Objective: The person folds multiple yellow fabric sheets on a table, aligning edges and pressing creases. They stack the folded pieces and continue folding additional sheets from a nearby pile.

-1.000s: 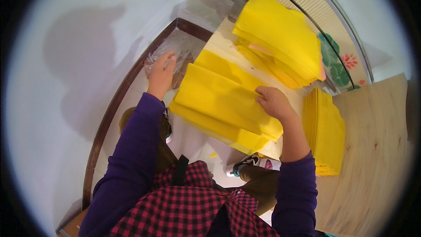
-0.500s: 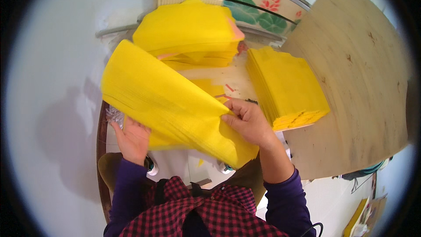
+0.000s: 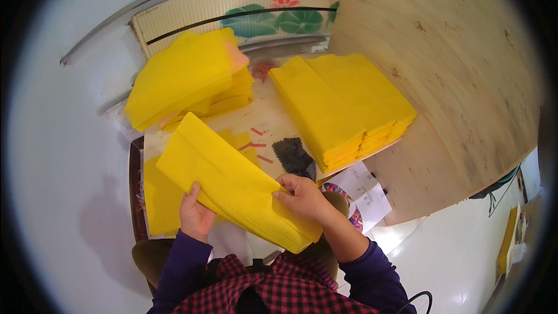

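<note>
A thick sheaf of yellow fabric sheets (image 3: 226,174) slants across my lap, its layered edge facing me. My left hand (image 3: 196,218) grips the near-left edge, thumb on top and the other fingers hidden underneath. Near the sheaf's lower right end, my right hand (image 3: 303,199) is closed on the upper edge, thumb pressed on the top face. Past it, on the board, a tall pile of folded yellow fabric (image 3: 349,99) stands at the right. Another yellow pile (image 3: 183,75), with a pink patch at its corner, sits at the far left.
A dark grey cloth (image 3: 294,158) and several short red strips (image 3: 264,159) lie on the pale board (image 3: 273,102). Flat yellow sheets (image 3: 160,203) lie at its near left. A big plywood panel (image 3: 442,81) rises at the right, above printed paper (image 3: 369,195).
My left hand, open beside the sheaf before, has taken hold of its edge. The sheaf's far end has come down and nearer. My view has shifted to the right.
</note>
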Available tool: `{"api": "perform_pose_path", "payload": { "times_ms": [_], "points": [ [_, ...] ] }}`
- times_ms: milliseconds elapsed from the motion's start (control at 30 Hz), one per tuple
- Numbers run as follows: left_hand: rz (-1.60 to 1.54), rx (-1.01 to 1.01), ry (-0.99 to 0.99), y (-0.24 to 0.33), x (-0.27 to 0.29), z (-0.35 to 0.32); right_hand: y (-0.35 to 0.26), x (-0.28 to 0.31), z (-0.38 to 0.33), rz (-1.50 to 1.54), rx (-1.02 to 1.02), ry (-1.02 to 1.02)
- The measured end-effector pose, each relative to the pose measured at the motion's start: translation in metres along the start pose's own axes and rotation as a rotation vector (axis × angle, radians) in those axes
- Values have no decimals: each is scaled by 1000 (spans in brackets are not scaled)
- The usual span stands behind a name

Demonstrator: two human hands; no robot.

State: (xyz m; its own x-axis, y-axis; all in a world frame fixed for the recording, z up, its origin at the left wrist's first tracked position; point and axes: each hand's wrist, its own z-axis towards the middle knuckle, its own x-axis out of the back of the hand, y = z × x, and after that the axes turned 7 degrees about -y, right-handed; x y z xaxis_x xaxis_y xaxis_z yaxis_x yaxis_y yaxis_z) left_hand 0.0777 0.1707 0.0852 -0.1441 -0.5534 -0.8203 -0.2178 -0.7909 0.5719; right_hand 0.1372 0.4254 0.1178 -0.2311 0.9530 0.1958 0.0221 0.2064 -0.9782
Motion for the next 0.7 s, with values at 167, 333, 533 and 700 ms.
{"api": "perform_pose_path", "payload": {
  "times_ms": [167, 333, 533, 700],
  "points": [
    [8, 62, -43, -22, -35, 26, -10, 33, -23, -169, 17, 128],
    [-2, 126, -118, -34, -89, 51, -17, 79, -61, -237, 43, 171],
    [-13, 161, -227, -55, -154, 92, -2, 132, -107, -74, -49, 232],
    [14, 243, -300, -89, -205, 139, 12, 163, -117, 274, 38, 504]
  ]
}}
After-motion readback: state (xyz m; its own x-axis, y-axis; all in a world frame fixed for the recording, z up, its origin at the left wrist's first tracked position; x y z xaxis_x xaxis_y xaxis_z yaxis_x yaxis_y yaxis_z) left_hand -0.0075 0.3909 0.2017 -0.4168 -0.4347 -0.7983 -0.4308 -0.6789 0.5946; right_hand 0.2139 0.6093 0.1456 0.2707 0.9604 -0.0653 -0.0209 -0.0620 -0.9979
